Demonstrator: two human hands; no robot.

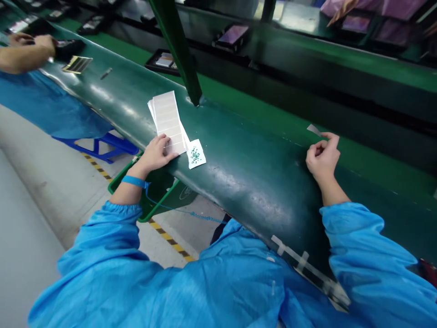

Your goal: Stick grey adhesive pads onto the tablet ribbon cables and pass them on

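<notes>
My left hand rests with its fingers flat on the near end of a white sheet of peel-off strips lying on the dark green bench. A small white card with green specks lies just right of that hand. My right hand is curled in a pinch and holds a small pale strip at its fingertips, above the bench near the conveyor edge. Both arms wear blue sleeves, and a blue strap circles the left wrist.
A green conveyor belt runs behind the bench, carrying black trays with devices. A green post rises from the bench. Another person's hand works at far left near a striped part. A green bin sits below.
</notes>
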